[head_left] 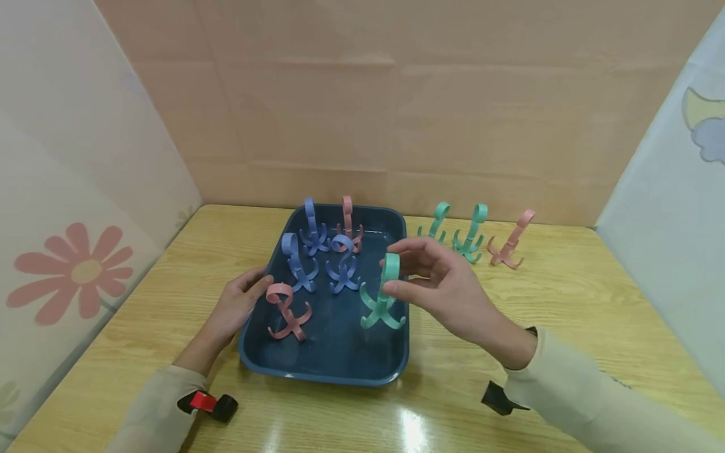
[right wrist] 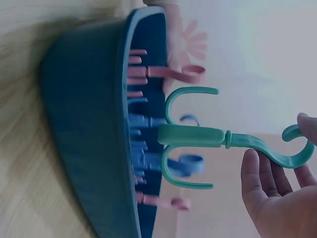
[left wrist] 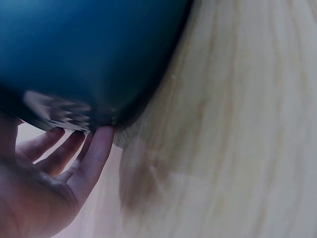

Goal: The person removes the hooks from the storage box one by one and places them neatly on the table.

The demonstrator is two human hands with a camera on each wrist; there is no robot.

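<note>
My right hand (head_left: pixel 447 286) pinches a green multi-prong hook (head_left: pixel 381 308) by its curved top. In the right wrist view the green hook (right wrist: pixel 193 135) hangs over the tray's rim, its prongs above the tray. My left hand (head_left: pixel 235 308) grips the left side of the dark blue tray (head_left: pixel 334 358), thumb at the rim; in the left wrist view its fingers (left wrist: pixel 96 153) lie against the tray's outer wall. Inside the tray stand a pink hook (head_left: pixel 290 321) at the near left, several blue hooks (head_left: pixel 342 274) and another pink hook (head_left: pixel 348 226) at the back.
To the right of the tray, two green hooks (head_left: pixel 469 239) and a pink hook (head_left: pixel 510 242) stand on the wooden table (head_left: pixel 544 314). A brown paper-like wall (head_left: pixel 396 113) rises behind the table, with printed panels at both sides.
</note>
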